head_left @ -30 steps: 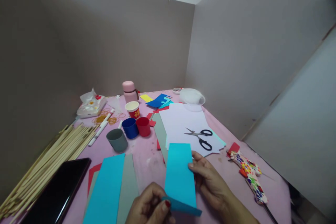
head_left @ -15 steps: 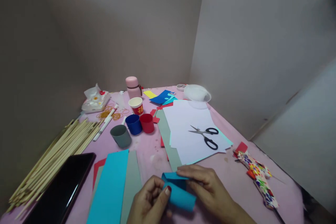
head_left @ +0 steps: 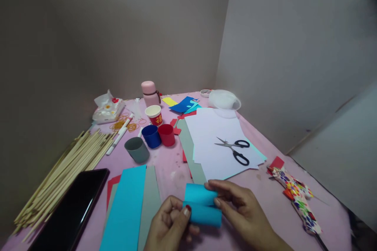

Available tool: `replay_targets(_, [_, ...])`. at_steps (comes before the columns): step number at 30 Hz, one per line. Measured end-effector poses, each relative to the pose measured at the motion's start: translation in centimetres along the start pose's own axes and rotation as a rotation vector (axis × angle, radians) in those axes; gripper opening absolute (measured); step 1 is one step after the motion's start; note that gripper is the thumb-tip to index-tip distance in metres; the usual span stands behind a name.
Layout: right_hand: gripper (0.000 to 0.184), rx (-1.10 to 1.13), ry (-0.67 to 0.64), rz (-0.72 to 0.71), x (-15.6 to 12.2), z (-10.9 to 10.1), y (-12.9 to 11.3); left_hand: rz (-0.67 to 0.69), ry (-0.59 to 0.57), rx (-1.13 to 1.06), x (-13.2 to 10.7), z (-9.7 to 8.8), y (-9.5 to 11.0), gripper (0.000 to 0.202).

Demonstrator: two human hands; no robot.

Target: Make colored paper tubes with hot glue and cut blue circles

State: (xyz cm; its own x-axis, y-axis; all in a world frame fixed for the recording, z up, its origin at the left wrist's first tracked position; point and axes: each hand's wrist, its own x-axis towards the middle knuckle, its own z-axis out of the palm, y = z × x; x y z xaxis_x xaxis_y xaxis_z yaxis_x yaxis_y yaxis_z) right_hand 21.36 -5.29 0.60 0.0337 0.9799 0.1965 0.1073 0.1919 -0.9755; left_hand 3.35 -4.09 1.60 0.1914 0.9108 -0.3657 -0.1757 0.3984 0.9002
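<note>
A curled strip of blue paper [head_left: 204, 215] is held between my two hands, low in the middle of the view. My left hand [head_left: 172, 223] pinches its left end, thumb in front. On the strip's upper flap, my right hand [head_left: 240, 208] grips the right end between thumb and fingers. Flat blue strips [head_left: 125, 208] lie left of my hands over grey and red paper. Beyond, black-handled scissors [head_left: 234, 149] rest open on white paper sheets [head_left: 212, 125]. Grey [head_left: 137, 151], blue [head_left: 151, 137] and red [head_left: 167, 135] paper rings stand upright to the left.
Wooden sticks [head_left: 67, 172] and a phone [head_left: 70, 211] lie at left. Further back are a tissue pack [head_left: 108, 109], a paper cup [head_left: 154, 115], a pink flask [head_left: 150, 96] and a translucent bowl [head_left: 224, 100]. At right lies a flower-patterned item [head_left: 296, 198]. Walls stand behind and right.
The blue strip's upper flap has been turned, now showing its broad face above the lower fold. My right hand has shifted slightly, and the view has tilted down a little.
</note>
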Motion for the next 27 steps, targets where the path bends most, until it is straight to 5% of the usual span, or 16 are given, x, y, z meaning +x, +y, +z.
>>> replay_targets(9, [0.060,-0.121,-0.135,-0.279,-0.3,-0.5,-0.4,0.002,0.026,0.075,0.3,-0.3,-0.1,0.038])
replay_targets(15, [0.014,0.059,0.031,0.021,-0.3,-0.2,0.0,0.043,0.118,0.044,0.3,-0.4,-0.1,0.035])
replay_targets(19, [0.025,0.085,-0.041,0.198,0.0,0.4,-0.1,0.032,0.136,0.021,0.1,-0.1,-0.3,0.035])
replay_targets(27, [0.027,-0.038,-0.070,0.131,0.5,0.7,0.1,0.025,0.082,0.027,0.0,0.5,0.0,0.032])
